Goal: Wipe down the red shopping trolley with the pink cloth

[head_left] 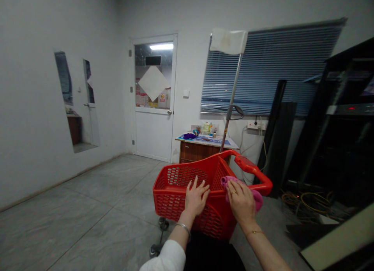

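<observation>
In front of me stands a red plastic shopping cart with perforated sides. My left hand rests on the near rim of its basket, fingers spread, holding nothing. Farther right, my right hand grips a pink cloth and presses it on the same rim, close to the handle end. The cart's handle rises beyond my right hand. Part of the cloth hangs over the side. Below my left forearm, caster wheels show on the grey floor.
A small wooden cabinet with bottles and a purple cloth on top stands behind the cart. A metal pole with a white flag rises behind the handle. Cables and a dark rack are at right, a white door behind.
</observation>
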Motion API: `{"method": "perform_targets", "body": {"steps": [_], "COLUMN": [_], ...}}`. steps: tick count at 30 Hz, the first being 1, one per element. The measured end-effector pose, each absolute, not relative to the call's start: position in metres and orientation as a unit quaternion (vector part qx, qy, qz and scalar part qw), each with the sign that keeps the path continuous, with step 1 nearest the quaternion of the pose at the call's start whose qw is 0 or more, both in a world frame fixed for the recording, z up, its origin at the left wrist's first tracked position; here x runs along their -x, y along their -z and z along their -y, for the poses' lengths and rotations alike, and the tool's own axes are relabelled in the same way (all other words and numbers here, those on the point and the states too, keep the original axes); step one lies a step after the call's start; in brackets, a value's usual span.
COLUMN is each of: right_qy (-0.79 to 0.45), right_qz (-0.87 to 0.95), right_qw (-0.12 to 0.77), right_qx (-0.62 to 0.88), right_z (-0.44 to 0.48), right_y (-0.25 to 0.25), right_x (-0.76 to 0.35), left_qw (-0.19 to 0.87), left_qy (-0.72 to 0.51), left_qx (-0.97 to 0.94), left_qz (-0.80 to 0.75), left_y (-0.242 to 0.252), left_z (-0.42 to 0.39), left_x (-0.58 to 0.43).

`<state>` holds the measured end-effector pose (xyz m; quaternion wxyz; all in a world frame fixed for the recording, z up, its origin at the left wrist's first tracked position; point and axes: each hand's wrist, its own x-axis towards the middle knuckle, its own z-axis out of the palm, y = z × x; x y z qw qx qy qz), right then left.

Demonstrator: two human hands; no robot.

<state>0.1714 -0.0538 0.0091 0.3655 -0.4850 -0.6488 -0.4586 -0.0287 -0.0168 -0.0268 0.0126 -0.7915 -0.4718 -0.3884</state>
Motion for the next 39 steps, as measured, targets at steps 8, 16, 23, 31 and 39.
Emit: {"method": "perform_targets", "body": {"steps": [8, 16, 23, 31, 39], "right_qy": [0.437, 0.457, 0.43, 0.427, 0.429], "right_qz": [0.654, 0.595, 0.687, 0.668, 0.664], "right_qw": [0.35, 0.389, 0.331, 0.309, 0.281], "right_qx": [0.509, 0.535, 0.483, 0.525, 0.544], "right_z": [0.05, 0.049, 0.052, 0.061, 0.085], "right_y": [-0.03, -0.024, -0.018, -0.065, -0.078], "right_x": [-0.229, -0.224, -0.198, -0.267, -0.246], "left_qw": [0.01, -0.007, -0.009, -0.037, -0.073], "left_qy": [0.389, 0.396, 0.397, 0.379, 0.302], "left_qx": [0.79, 0.786, 0.787, 0.792, 0.82], "left_qz": [0.474, 0.474, 0.472, 0.478, 0.481], "left_y": [0.024, 0.023, 0.023, 0.019, 0.015], "left_z": [0.017, 0.019, 0.017, 0.006, -0.02], "left_x": [0.03, 0.027, 0.03, 0.038, 0.073]}}
